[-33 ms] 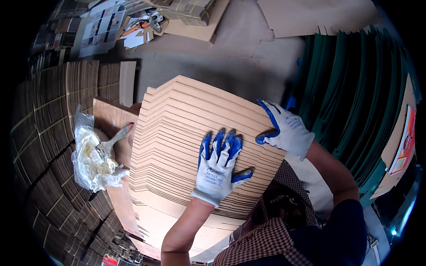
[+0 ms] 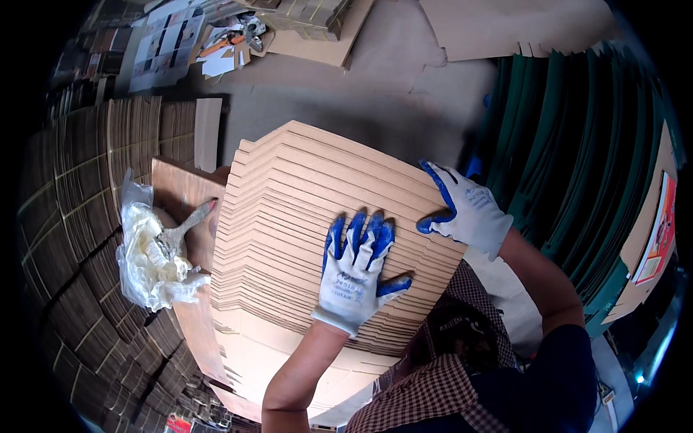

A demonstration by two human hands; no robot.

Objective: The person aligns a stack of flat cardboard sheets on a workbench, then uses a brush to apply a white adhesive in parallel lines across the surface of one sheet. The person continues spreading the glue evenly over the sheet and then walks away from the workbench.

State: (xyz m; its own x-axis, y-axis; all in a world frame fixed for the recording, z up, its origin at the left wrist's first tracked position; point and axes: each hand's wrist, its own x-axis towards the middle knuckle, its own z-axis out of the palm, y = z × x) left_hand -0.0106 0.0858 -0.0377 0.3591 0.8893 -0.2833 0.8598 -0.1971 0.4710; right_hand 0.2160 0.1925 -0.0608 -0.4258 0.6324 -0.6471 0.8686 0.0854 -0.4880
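Both hands wear knitted white work gloves with a blue coating over the fingers and palm side. On the left hand (image 2: 357,270) the blue covers the fingertips and thumb, and small dark print sits on the white back. The right hand (image 2: 465,209) has the same glove, with a ribbed white cuff at the wrist. The forearms are bare. Lower down show a dark blue short sleeve (image 2: 559,375) and what looks like a brown-and-white checked cloth (image 2: 433,393).
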